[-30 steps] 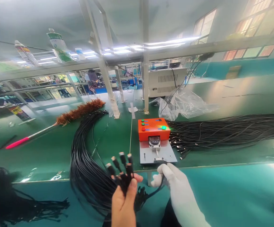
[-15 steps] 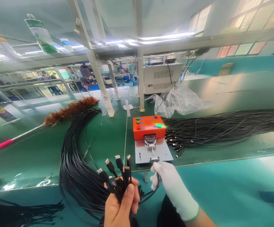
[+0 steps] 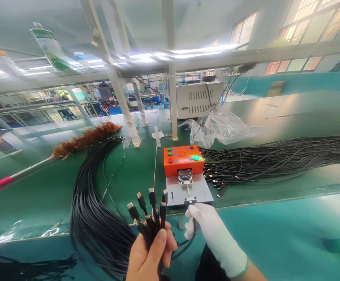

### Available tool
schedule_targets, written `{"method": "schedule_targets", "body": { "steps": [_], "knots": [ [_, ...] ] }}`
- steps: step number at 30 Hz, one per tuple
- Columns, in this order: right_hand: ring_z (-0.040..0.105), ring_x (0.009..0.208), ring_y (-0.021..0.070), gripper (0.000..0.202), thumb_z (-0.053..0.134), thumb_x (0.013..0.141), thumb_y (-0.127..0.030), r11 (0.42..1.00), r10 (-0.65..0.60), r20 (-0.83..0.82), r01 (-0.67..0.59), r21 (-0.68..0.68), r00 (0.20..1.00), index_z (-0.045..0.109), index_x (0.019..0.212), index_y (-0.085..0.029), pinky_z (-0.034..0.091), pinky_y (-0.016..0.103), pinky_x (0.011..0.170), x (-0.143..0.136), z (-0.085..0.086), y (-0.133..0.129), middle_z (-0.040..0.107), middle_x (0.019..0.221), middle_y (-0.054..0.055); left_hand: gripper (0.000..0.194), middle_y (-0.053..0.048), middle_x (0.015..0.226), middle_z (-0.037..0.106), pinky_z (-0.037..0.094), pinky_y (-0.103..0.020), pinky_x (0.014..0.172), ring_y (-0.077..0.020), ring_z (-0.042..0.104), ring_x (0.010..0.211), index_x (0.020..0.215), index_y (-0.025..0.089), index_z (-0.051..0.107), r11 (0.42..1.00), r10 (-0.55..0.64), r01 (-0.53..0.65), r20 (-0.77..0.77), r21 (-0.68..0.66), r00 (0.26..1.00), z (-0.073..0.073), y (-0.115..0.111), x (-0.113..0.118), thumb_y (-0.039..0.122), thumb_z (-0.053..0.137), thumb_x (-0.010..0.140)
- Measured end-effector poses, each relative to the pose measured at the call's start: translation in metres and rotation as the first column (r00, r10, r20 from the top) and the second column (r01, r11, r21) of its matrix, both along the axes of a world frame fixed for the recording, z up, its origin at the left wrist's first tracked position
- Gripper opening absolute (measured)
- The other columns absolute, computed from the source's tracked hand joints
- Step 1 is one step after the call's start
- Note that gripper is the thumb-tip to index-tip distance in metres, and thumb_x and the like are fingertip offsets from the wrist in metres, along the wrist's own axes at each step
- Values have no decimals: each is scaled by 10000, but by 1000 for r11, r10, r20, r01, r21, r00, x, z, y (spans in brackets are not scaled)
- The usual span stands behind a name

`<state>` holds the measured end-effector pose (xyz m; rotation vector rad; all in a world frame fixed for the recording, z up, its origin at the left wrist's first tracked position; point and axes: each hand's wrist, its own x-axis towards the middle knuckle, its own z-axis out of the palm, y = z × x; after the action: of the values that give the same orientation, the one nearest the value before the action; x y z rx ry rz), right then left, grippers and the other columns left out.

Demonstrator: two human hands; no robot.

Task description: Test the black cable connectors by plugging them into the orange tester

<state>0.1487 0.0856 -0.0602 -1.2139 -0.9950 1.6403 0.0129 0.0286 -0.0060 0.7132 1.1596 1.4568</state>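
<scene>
My bare left hand (image 3: pixel 155 249) grips several black cables (image 3: pixel 152 199), their metal-tipped connectors fanned upward. My right hand (image 3: pixel 211 234), in a white glove, pinches one black cable (image 3: pixel 192 236) at the front edge of a metal plate (image 3: pixel 201 191); its connector is mostly hidden by the fingers at the small block there. On the plate sits a round digital gauge (image 3: pixel 184 175) with a lit display. Behind it stands an orange box (image 3: pixel 181 162) with green and red buttons and a glowing green light.
A thick cable bundle (image 3: pixel 90 199) curves at the left, beside a brown duster (image 3: pixel 85 140). More cables (image 3: pixel 275 158) lie at the right. Behind are clear plastic (image 3: pixel 217 127), a grey metal cabinet (image 3: pixel 199 99) and shelf posts (image 3: pixel 172 97). A person (image 3: pixel 104 97) is far back.
My left hand's connectors have shifted slightly right and spread differently. My right hand stays at the plate's front edge. The whole view has shifted slightly.
</scene>
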Motion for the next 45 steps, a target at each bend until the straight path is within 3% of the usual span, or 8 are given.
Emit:
{"method": "schedule_targets", "body": {
  "steps": [3,7,13,24,32,36,39,45],
  "knots": [
    [550,462,191,271,410,804,-385,987,132,447,-157,18,884,455,589,-225,398,312,526,16,1,-10,558,455,16,336,-16,519,643,336,-169,396,-64,462,409,726,145,726,999,-33,33,21,1,999,-1,0,0,458,806,633],
    [513,540,219,295,447,811,-377,994,27,889,-109,26,456,404,554,-239,313,326,546,36,6,-15,571,552,50,335,-24,537,661,336,-171,413,-60,464,404,736,137,721,996,-84,83,39,10,996,-7,-2,0,457,788,662],
    [479,487,167,286,391,847,-352,991,-5,695,-88,99,719,411,586,-238,322,284,538,38,11,-16,518,444,-20,255,-12,578,655,356,-190,456,-69,466,445,768,145,711,995,-90,89,14,34,996,-3,-7,-3,396,744,737],
    [468,454,165,432,443,829,-561,991,-129,715,105,79,687,338,543,-254,337,292,517,36,-16,-33,490,432,-30,226,-17,632,650,395,-210,478,-100,474,514,759,162,718,998,-61,60,-49,-15,997,6,-10,-2,387,727,749],
    [533,500,170,345,487,824,-353,989,-142,575,94,112,806,389,513,-239,394,302,574,14,-9,-29,596,476,4,207,-19,594,659,376,-192,475,-75,470,453,760,152,720,997,-70,71,-49,26,996,7,-11,0,358,733,744],
    [636,645,199,341,445,873,-441,993,-7,46,2,114,999,606,735,-174,456,343,727,16,6,-23,675,584,35,257,-26,570,648,358,-196,430,-79,457,434,737,142,727,999,-42,43,-40,25,998,9,-10,2,392,767,697],
    [657,619,191,367,527,842,-488,995,97,-334,-80,64,938,618,777,-139,466,375,791,15,5,-12,657,543,28,264,-27,574,654,367,-187,419,-83,471,442,758,153,733,999,-30,31,-31,29,999,9,-8,3,404,774,688],
    [639,559,177,371,570,817,-498,997,81,-432,-81,18,898,626,748,-137,471,376,785,8,-11,0,614,467,1,269,-28,573,676,386,-179,410,-85,499,432,754,164,739,999,-37,37,-15,18,999,4,-6,1,409,800,661]
  ]
}}
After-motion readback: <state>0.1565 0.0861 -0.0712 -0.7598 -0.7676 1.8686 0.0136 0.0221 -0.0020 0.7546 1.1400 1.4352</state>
